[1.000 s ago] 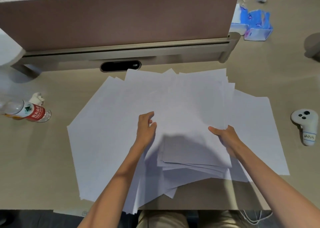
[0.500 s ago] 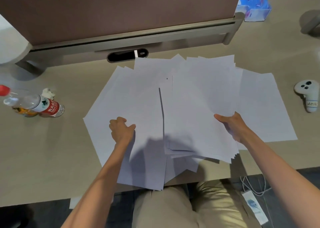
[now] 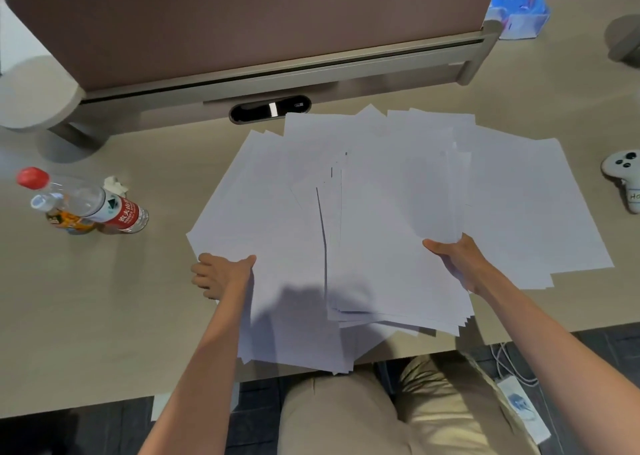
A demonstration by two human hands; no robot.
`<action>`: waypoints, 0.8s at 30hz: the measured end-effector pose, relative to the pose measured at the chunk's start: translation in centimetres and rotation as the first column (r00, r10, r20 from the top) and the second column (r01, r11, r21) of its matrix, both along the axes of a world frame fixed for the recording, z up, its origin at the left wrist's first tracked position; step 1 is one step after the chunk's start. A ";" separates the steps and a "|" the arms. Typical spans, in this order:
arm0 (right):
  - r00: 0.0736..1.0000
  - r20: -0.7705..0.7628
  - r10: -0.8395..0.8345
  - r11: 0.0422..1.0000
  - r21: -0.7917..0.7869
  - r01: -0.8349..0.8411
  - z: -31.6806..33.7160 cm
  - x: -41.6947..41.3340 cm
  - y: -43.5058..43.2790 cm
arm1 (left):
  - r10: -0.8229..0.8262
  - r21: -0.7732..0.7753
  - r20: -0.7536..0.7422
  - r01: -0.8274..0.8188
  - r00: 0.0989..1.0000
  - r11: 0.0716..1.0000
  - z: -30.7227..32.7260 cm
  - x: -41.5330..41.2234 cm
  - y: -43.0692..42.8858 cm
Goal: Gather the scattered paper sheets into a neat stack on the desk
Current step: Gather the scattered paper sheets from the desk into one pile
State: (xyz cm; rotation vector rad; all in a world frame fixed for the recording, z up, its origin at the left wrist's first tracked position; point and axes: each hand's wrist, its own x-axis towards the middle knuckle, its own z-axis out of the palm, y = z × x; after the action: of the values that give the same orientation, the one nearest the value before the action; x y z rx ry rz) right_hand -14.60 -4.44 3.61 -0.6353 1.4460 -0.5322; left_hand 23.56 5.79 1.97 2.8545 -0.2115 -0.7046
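Several white paper sheets (image 3: 277,195) lie fanned across the beige desk (image 3: 86,316), some hanging over its front edge. A thicker bundle of sheets (image 3: 391,246) sits lifted above the spread on the right side. My right hand (image 3: 457,260) grips that bundle at its right edge, thumb on top. My left hand (image 3: 221,274) pinches the left edge of the lower loose sheets, thumb on top and fingers curled beneath. More single sheets (image 3: 540,212) lie flat to the right of the bundle.
A plastic bottle (image 3: 86,205) with a red cap lies at the left beside a crumpled tissue (image 3: 116,186). A white controller (image 3: 623,177) rests at the right edge. A brown partition (image 3: 242,21) on a grey rail borders the back; a blue tissue pack (image 3: 519,7) sits far right.
My left hand has slid left and down to the left edge of the loose sheets. The right hand keeps holding the bundle, now lifted clear of the left sheets.
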 end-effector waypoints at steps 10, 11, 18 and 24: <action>0.999 -0.025 -0.027 0.999 0.043 0.028 -0.8 2.1 0.4 | 0.144 -0.084 -0.123 -0.155 0.982 0.984 0.3 1.7 -0.2; 0.999 -0.027 -0.031 0.998 0.046 0.032 -0.8 2.3 0.4 | 0.151 -0.105 -0.146 -0.167 0.978 0.980 0.4 2.1 -0.2; 0.999 -0.025 -0.036 0.998 0.048 0.037 -1.1 3.3 0.2 | 0.161 -0.055 -0.033 -0.163 0.986 0.985 0.7 3.7 0.1; 0.999 -0.019 -0.042 0.997 0.062 0.044 -1.5 4.0 0.2 | 0.274 -0.179 -0.162 -0.301 0.948 0.937 0.4 3.5 -0.1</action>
State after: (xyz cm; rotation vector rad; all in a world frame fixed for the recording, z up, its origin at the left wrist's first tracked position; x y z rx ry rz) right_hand -10.63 -4.24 2.13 -0.5617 1.4897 -0.5144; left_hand 27.04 5.70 2.32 2.5577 0.1467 -0.7622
